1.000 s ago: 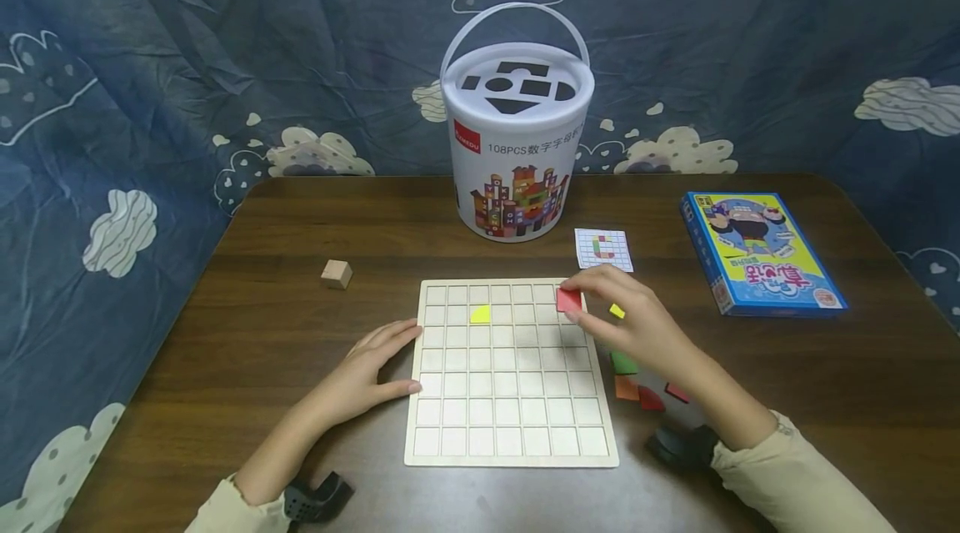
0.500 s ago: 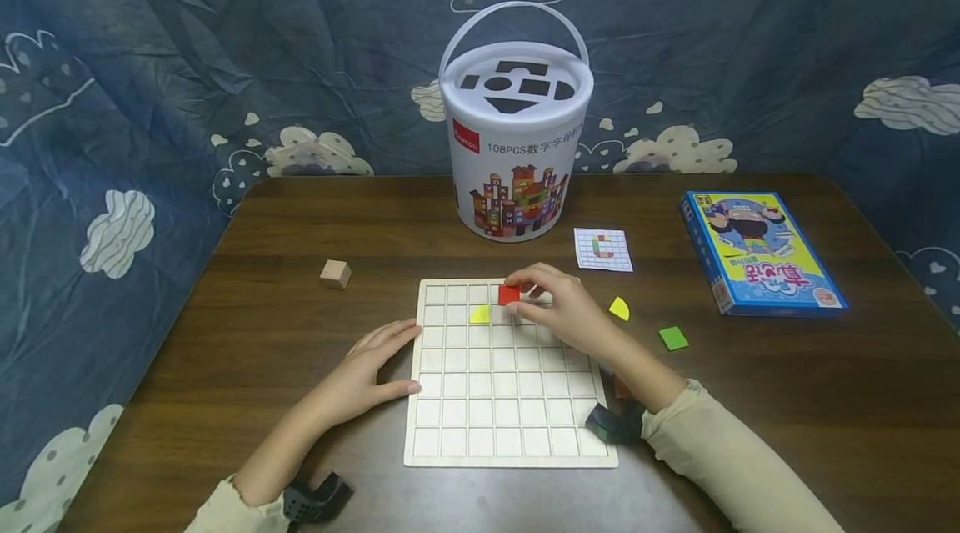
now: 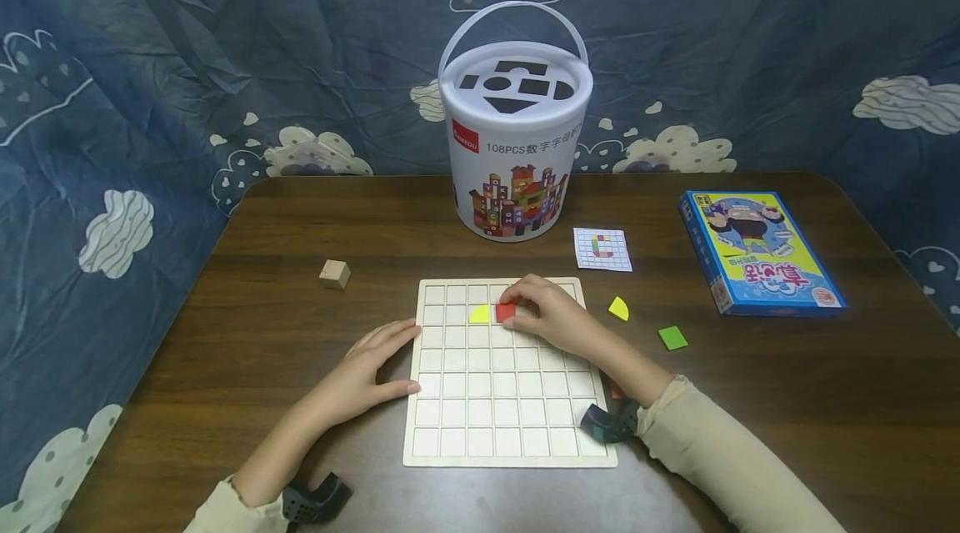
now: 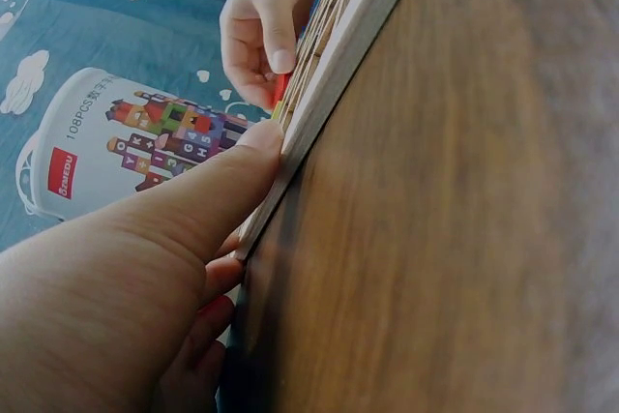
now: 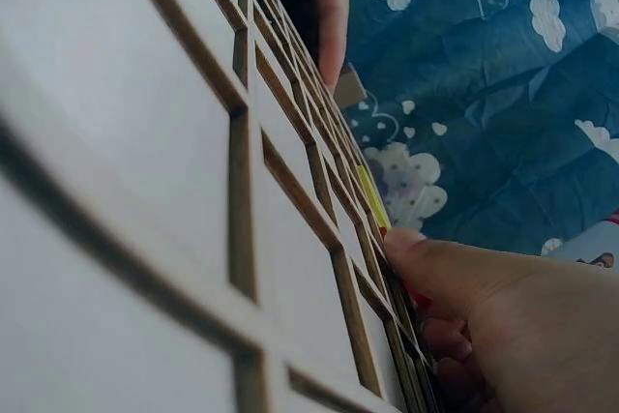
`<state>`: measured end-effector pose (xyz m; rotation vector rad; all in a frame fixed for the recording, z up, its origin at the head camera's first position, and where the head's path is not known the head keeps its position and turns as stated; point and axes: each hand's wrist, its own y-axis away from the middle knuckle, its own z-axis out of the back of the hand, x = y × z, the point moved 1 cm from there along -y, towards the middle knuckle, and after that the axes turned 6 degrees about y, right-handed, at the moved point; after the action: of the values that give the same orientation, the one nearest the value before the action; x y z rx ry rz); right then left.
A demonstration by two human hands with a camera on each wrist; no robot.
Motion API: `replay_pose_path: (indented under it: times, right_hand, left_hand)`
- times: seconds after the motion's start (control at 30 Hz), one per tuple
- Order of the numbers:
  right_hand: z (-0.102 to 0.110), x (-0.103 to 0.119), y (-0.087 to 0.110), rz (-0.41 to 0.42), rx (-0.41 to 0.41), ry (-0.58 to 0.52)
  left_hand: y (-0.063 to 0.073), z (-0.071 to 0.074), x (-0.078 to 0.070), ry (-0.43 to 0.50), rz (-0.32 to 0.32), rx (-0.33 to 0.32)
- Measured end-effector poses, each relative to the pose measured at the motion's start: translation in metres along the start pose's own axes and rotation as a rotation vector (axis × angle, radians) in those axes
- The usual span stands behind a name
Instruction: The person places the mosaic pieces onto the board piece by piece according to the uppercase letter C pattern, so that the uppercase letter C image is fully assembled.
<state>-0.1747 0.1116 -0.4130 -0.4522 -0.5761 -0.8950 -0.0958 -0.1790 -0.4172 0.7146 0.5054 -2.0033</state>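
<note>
Red tile [image 3: 505, 313] pinched in right hand [image 3: 551, 314]: align edges before pressing down, spread left hand [image 3: 375, 364] steadying the gridded board [image 3: 480, 385].

The dark, wood-grained desk [image 3: 225, 366] reaches out on both sides of the hands. A pale gridded board [image 3: 453, 412] lies flat on it, beside the left hand [image 3: 375, 370] and under the right hand [image 3: 553, 314]. Beyond the left hand sits a small wooden cube [image 3: 334, 274]. Beyond the right hand are a white bucket [image 3: 517, 133], standing upright, and a printed card [image 3: 603, 250]. Right of that hand lie a yellow quarter-round piece [image 3: 618, 309], a green square [image 3: 672, 338] and, farther off, a blue-and-yellow box [image 3: 761, 253]. An orange-red piece [image 3: 617, 390], nearer the person than the right hand, is mostly hidden.
</note>
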Motion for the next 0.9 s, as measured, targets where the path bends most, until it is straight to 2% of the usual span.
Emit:
replay_pose_path:
  times: [0.27, 0.53, 0.77, 0.9]
  right_hand:
    - [-0.001, -0.001, 0.001, -0.004, -0.009, 0.004]
    - [0.001, 0.002, 0.001, -0.003, 0.027, 0.006]
    - [0.016, 0.01, 0.006, -0.043, 0.129, 0.059]
    - [0.029, 0.015, 0.013, -0.043, 0.122, 0.038]
  left_hand:
    - [0.0, 0.0, 0.001, -0.002, -0.006, -0.001]
    - [0.0, -0.001, 0.002, -0.003, -0.004, -0.001]
    - [-0.001, -0.001, 0.002, -0.006, 0.002, 0.003]
    - [0.0, -0.001, 0.002, -0.006, -0.002, 0.003]
